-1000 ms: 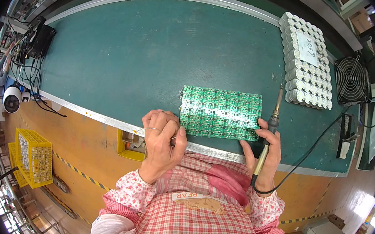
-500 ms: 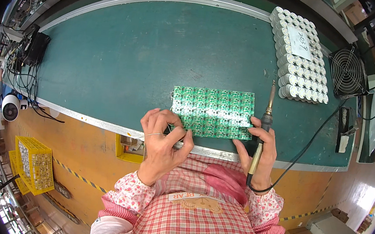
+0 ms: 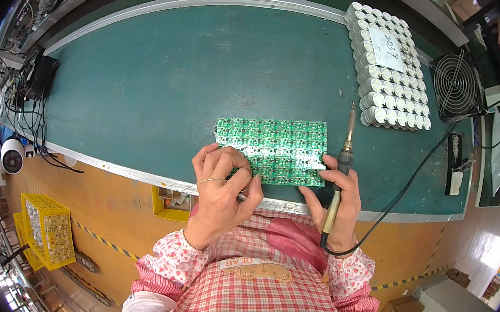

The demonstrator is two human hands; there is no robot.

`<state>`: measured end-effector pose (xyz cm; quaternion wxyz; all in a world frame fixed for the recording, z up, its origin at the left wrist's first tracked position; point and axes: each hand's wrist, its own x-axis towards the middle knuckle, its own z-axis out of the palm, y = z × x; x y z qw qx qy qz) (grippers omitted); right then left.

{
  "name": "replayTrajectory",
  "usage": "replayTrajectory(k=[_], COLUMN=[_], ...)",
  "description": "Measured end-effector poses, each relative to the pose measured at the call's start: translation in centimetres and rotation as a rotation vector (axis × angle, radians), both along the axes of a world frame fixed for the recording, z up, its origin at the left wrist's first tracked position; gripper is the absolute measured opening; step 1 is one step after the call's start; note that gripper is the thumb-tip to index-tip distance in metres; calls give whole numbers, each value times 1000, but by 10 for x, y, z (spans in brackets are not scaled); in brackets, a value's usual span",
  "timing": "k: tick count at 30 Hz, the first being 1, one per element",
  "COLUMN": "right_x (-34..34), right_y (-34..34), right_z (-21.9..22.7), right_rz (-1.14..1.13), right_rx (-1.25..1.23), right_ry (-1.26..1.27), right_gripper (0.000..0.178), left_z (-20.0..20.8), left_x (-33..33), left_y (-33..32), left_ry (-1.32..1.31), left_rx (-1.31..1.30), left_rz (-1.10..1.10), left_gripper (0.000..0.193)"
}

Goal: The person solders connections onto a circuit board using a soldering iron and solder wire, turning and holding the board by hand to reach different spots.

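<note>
Green circuit panel (image 3: pixel 287 151): lay flat on the bench between the left hand (image 3: pixel 222 183) and the right hand (image 3: pixel 339 205).
Left hand: fingers curled inward over the panel's near left corner, thumb close to the forefinger; whether the hidden fingertips pinched anything, I could not tell.
Thin wire (image 3: pixel 208 179): crossed the left fingers.
Right hand: closed loosely about a soldering iron (image 3: pixel 331 210), forefinger and thumb parted, their tips at the panel's near right corner.
Soldering iron: slanted through the right hand, metal tip pointing away past the fingers, above the bench.
Black cable (image 3: pixel 384 219): looped below the right palm, then ran off to its right.
White cylinders (image 3: pixel 391 88): stood packed in a block beyond the right hand, a paper note (image 3: pixel 388 49) on top.
Black fan (image 3: pixel 455 86): stood farther right of that hand than the cylinders.
Green bench (image 3: pixel 149 72): spread beneath and beyond both hands.
Yellow crate (image 3: pixel 62 212): sat filled, well left of the left hand.
Checked apron (image 3: pixel 259 297): showed between the forearms.
</note>
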<state>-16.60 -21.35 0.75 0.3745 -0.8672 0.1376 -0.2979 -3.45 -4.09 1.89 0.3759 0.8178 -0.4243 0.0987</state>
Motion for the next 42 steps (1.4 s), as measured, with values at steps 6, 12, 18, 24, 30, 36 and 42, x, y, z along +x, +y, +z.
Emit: replayTrajectory(k=[6, 12, 18, 24, 30, 36, 42], right_x=[2, 4, -10, 4, 1, -4, 1], right_y=[0, -8, -9, 14, 11, -10, -3], right_z=[1, -2, 7, 0, -6, 1, 2], right_rz=[5, 23, -86, 62, -6, 25, 43], right_rx=[-17, -20, -119, 32, -47, 15, -20], right_ry=[-23, -48, -16, -129, -55, -51, -45], right_gripper=[48, 48, 51, 43, 46, 51, 50], left_z=[0, 3, 3, -12, -1, 3, 4], left_x=[-1, -4, -5, -6, -7, -15, -16], left_y=[-3, -15, -31, 24, -6, -31, -23], left_ry=[-4, -13, 37, 9, 24, 61, 61], left_rx=[1, -15, -37, 83, 57, -35, -27], left_rz=[-3, 11, -100, 66, 26, -58, -31], left_gripper=[14, 13, 14, 8, 2, 11, 13])
